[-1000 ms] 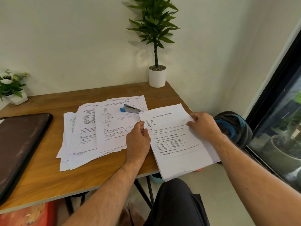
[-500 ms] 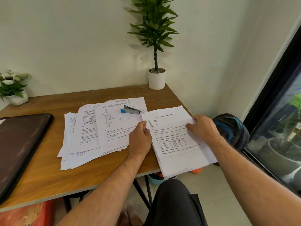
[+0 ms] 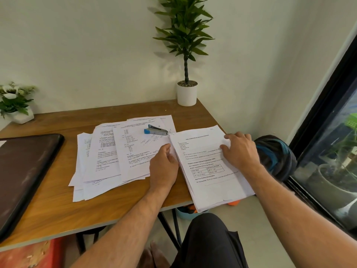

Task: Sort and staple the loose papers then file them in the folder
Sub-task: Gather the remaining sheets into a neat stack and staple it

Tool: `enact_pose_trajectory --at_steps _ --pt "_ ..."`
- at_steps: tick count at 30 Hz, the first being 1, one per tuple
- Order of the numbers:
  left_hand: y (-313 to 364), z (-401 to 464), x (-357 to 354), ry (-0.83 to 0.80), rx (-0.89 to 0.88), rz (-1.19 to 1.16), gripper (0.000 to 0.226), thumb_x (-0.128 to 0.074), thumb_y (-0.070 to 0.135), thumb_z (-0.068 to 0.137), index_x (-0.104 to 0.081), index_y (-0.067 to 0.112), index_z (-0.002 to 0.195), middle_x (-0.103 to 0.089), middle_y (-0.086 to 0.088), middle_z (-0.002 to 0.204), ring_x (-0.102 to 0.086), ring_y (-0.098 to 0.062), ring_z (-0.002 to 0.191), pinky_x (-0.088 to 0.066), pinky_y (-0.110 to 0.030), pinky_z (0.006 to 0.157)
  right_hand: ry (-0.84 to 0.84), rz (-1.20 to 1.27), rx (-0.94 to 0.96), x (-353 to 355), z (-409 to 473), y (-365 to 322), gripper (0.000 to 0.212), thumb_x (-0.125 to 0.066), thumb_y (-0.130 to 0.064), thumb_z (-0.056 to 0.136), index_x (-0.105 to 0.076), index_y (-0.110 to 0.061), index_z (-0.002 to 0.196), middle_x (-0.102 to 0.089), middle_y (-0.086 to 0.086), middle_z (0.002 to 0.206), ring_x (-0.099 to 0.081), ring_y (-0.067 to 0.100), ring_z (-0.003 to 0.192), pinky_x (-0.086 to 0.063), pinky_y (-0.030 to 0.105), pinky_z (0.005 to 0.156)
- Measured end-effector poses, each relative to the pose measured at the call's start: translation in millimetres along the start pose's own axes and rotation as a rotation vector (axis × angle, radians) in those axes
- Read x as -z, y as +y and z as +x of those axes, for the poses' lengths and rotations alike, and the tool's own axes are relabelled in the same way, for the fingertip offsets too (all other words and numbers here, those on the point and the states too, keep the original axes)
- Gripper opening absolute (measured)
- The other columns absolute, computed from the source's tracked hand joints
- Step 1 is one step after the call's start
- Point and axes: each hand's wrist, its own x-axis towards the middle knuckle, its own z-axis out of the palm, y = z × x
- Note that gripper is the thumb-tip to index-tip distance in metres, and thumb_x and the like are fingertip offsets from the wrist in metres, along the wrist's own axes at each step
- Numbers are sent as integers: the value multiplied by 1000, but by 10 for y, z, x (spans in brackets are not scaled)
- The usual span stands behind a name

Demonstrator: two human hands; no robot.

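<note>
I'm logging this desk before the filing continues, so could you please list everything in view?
paper stack: one, white, table's right edge, overhanging
loose papers: several, white, fanned at table centre
stapler: one, blue and silver, on the loose papers
folder: one, dark, table's left
table: one, wooden
tall potted plant: one, green, white pot, back corner
small plant: one, white pot, far left
bag: one, dark with blue, right of table
left hand: touches stack's left edge
right hand: rests on stack

The top sheet of the paper stack [image 3: 210, 171] bears the heading "Next Day Payment Reconciliation"; other print is illegible.
</note>
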Motion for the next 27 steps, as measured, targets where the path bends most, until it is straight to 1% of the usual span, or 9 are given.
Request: enact_pose_trajectory --at_steps 3,7,9,12,15,18,21,24,27 --pt "-35 55 58 14 7 6 39 -54 17 105 -54 18 143 -62 -2 141 -58 -19 129 -45 -28 106 16 56 110 23 -6 -125 42 -59 -36 97 -58 -21 137 -57 6 133 -45 28 125 -44 43 102" --pt "-120 98 229 63 -9 41 40 -54 15 104 -54 20 144 -61 -1 142 -56 -20 132 -44 -30 109 -53 107 183 6 -71 -374 38 -59 -35 97 -61 -24 133 -60 2 130 -46 23 125 -43 39 102" --pt "-174 149 363 115 -38 144 45 -58 19 102 -51 22 147 -58 -2 145 -52 -21 135 -42 -33 110 -76 139 206 -7 -107 -528 36 -59 -36 97 -62 -26 132 -60 1 131 -47 21 125 -43 38 102" --pt "-348 271 580 112 20 403 77 -69 44 93 -29 23 155 -38 -8 159 -35 -31 147 -28 -52 121 -105 178 259 -50 -168 -802 35 -59 -35 98 -61 -26 131 -59 -1 134 -46 20 128 -42 38 105" --pt "-652 337 768 -52 198 496 96 -57 71 88 -14 24 159 -19 -11 167 -16 -35 154 -11 -55 124 -169 195 301 -141 -235 -1124 35 -58 -37 98 -59 -29 132 -54 -2 142 -42 20 133 -41 41 108" --pt "-869 371 903 -149 209 584 94 -41 79 90 -15 22 161 -14 -8 170 -10 -31 156 -8 -50 127 -215 203 327 -214 -237 -1437 37 -59 -38 98 -57 -31 134 -50 -3 147 -39 20 136 -41 41 109" --pt "-844 469 1033 -152 204 579 90 -45 73 93 -17 20 161 -21 -6 167 -19 -29 154 -18 -48 124 -195 199 351 -238 -138 -1640 39 -61 -37 97 -58 -29 135 -52 -1 144 -41 20 134 -43 41 107" --pt "-827 489 1191 -232 206 642 81 -46 67 96 -13 32 162 -22 -3 167 -22 -29 152 -24 -49 121 -198 204 329 -285 -43 -1766 40 -61 -35 97 -57 -27 136 -56 -1 139 -45 19 128 -45 39 103" --pt "-897 379 1311 -257 187 714 66 -40 65 98 -24 40 158 -27 -1 164 -24 -28 150 -24 -49 120 -205 172 313 -353 46 -1850 44 -58 -31 98 -53 -25 141 -58 2 135 -46 19 122 -47 37 98"
